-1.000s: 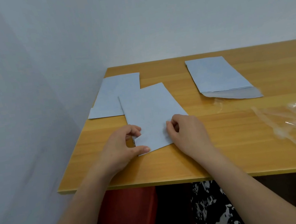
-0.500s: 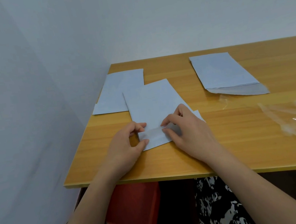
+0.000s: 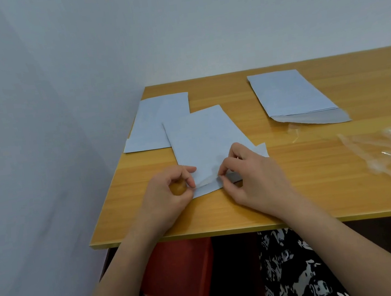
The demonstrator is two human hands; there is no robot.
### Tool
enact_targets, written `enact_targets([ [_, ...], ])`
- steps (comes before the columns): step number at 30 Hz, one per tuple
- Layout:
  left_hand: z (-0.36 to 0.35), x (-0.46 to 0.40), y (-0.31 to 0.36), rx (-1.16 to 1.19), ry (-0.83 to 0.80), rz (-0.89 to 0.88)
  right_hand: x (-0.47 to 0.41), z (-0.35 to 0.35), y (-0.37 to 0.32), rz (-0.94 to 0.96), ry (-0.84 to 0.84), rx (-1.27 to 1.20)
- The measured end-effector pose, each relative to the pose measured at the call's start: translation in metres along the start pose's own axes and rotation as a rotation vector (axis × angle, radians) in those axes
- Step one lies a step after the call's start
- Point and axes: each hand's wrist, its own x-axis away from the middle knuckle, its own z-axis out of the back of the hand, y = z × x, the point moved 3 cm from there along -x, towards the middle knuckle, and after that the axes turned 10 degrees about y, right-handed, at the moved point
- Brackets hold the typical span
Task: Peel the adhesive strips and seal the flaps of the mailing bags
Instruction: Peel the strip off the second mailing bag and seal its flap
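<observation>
A pale blue mailing bag [image 3: 204,141] lies tilted on the wooden table [image 3: 318,181], its flap end nearest me. My left hand [image 3: 168,198] pinches the flap's left corner between thumb and curled fingers. My right hand [image 3: 251,180] pinches the flap edge near its middle, and the flap is lifted a little off the bag. A second blue bag [image 3: 159,122] lies flat behind and to the left, partly under the first. A small stack of blue bags [image 3: 289,95] with open flaps sits at the back right.
Clear peeled strips and crumpled plastic film [image 3: 388,149] lie on the table at the right. A white wall runs along the table's left side and back. Below the front edge I see a red thing [image 3: 178,274] and patterned black-and-white cloth [image 3: 302,265].
The flap, folded under a second ago, has come out toward me. Both hands have shifted onto its edge and now pinch it, the left at the corner.
</observation>
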Motion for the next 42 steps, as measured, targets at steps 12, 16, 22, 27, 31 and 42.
enact_targets([
  [12, 0.000, 0.002, -0.004, -0.021, 0.010, -0.006, -0.027, 0.003, -0.032, 0.036, -0.208, 0.012],
  [16, 0.001, 0.000, -0.005, -0.008, 0.020, -0.004, -0.033, -0.005, -0.039, 0.046, -0.311, 0.033],
  [22, 0.001, -0.002, -0.007, 0.036, 0.015, 0.061, -0.040, -0.010, -0.045, 0.051, -0.372, 0.013],
  [27, 0.001, 0.000, -0.003, 0.023, 0.013, 0.065, -0.044, -0.011, -0.048, 0.067, -0.404, 0.027],
  [31, 0.001, -0.001, -0.002, 0.012, 0.005, 0.057, -0.047, -0.012, -0.048, 0.043, -0.366, 0.033],
  [42, 0.001, -0.001, -0.004, 0.007, -0.015, 0.074, -0.052, -0.019, -0.044, -0.173, -0.294, -0.017],
])
